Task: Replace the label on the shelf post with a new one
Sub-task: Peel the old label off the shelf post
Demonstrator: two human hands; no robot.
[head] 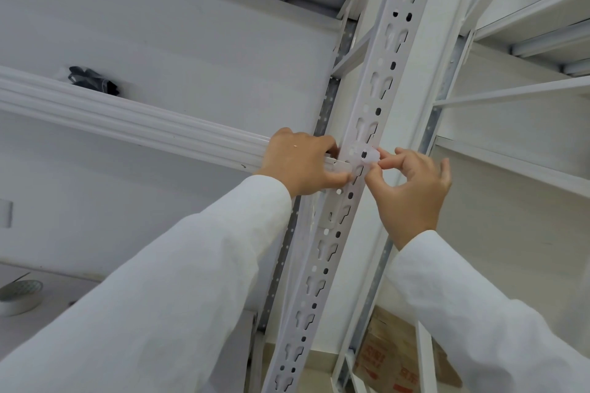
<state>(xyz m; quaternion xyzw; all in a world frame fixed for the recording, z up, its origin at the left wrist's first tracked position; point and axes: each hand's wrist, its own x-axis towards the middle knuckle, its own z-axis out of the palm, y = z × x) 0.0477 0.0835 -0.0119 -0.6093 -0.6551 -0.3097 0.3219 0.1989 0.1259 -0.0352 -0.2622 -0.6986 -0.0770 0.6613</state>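
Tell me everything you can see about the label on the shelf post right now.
The label is a small, pale, translucent strip lying across the front of the white perforated shelf post, just beside the end of the horizontal beam. A dark post hole shows through it. No print is readable. The left hand presses its left side against the post, while the right hand pinches its right edge between thumb and forefinger. Whether it is fully stuck down cannot be told.

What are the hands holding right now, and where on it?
The right hand pinches the right edge of the translucent label on the shelf post. The left hand presses its left end against the post.
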